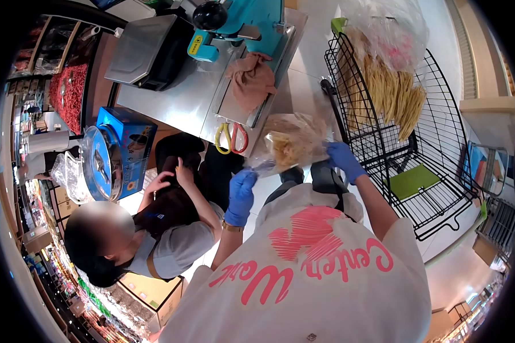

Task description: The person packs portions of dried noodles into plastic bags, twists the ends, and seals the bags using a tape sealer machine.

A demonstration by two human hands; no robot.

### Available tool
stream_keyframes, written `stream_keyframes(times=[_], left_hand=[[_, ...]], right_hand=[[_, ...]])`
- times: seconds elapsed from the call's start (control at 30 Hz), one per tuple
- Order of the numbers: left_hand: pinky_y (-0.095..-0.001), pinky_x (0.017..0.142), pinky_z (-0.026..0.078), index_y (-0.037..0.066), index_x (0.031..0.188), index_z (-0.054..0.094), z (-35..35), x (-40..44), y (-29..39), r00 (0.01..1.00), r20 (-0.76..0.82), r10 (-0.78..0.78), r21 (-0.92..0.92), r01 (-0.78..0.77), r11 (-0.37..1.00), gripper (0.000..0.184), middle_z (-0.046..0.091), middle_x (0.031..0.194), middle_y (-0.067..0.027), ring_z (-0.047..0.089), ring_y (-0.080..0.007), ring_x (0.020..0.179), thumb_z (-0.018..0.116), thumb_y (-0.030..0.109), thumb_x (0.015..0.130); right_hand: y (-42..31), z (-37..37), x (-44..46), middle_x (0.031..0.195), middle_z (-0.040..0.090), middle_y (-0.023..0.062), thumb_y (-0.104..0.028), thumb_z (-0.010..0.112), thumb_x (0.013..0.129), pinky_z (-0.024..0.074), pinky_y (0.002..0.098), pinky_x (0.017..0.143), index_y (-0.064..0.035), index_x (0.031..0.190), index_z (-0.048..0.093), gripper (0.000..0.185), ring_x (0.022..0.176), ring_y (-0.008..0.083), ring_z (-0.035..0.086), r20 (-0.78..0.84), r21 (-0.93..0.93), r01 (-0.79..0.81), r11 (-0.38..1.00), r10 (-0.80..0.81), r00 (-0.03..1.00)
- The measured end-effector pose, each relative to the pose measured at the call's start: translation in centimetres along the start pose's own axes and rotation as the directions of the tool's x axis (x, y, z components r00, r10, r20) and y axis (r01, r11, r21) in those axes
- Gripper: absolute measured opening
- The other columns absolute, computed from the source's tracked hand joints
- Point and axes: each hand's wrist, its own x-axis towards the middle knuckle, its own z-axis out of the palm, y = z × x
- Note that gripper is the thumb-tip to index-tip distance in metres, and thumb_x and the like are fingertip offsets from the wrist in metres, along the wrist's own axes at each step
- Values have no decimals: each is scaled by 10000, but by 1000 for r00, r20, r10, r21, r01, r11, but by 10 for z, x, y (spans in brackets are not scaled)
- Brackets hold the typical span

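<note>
A clear plastic bag (292, 143) with pale yellowish pieces inside hangs between my two blue-gloved hands. My left hand (241, 197) is closed on the bag's left edge. On the other side, my right hand (344, 160) grips the bag's right edge. Just beyond the bag is the metal counter's edge, where scissors (232, 138) with one yellow and one red handle lie. A brownish-pink cloth (252, 80) rests on the metal plate of a teal machine (257, 23).
On the right, a black wire basket (435, 131) holds long yellowish sticks (386, 86) in plastic. A co-worker (171, 217) is close on my left. Behind them are a blue box (137, 148) and a round tub (100, 163). A scale (143, 51) stands on the counter.
</note>
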Motion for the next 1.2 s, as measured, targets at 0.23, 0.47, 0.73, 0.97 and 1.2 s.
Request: stream_keyframes(times=[0.23, 0.47, 0.73, 0.97, 1.2], left_hand=[[-248, 677, 408, 22, 792, 558, 21, -13, 42, 982, 186, 22, 13, -25, 1000, 119, 530, 770, -15, 472, -97, 718, 538, 117, 863], [-269, 672, 416, -24, 835, 565, 30, -11, 35, 832, 549, -84, 174, -15, 985, 153, 542, 765, -94, 493, -135, 719, 522, 118, 872], [-222, 714, 420, 14, 940, 589, 6, -21, 33, 982, 186, -23, 92, 6, 996, 140, 557, 845, 6, 498, -74, 782, 575, 129, 861], [-210, 704, 399, -2, 862, 593, -25, 9, 34, 987, 136, -90, -30, 95, 995, 119, 557, 815, 17, 468, -59, 760, 569, 114, 848], [-195, 573, 315, 79, 769, 493, 3, 16, 32, 975, 176, -133, -72, 147, 987, 181, 410, 691, 66, 356, -39, 632, 548, 212, 879]], right_hand=[[-16, -39, -87, 567, 502, 23, -113, 481, 861, 410, 236, 392, 35, 1042, 603, 263, 401, 108, 488, -156, -54, -206, 977, 195, 968], [79, -44, -110, 577, 539, 36, -113, 467, 864, 383, 208, 365, 7, 1074, 591, 272, 394, 111, 503, -361, 337, -182, 924, 305, 881], [66, -34, -44, 734, 605, 25, -60, 436, 846, 412, 223, 510, -15, 1089, 608, 301, 577, 85, 508, -465, 249, -40, 968, 156, 871], [26, -45, -10, 680, 586, 28, -1, 373, 776, 396, 231, 430, -31, 1005, 635, 350, 491, 89, 482, -638, 486, 204, 850, 186, 747], [-12, -36, -23, 736, 600, 1, 6, 411, 778, 370, 190, 561, -45, 909, 671, 296, 603, 82, 481, -618, 579, 226, 783, 241, 748]])
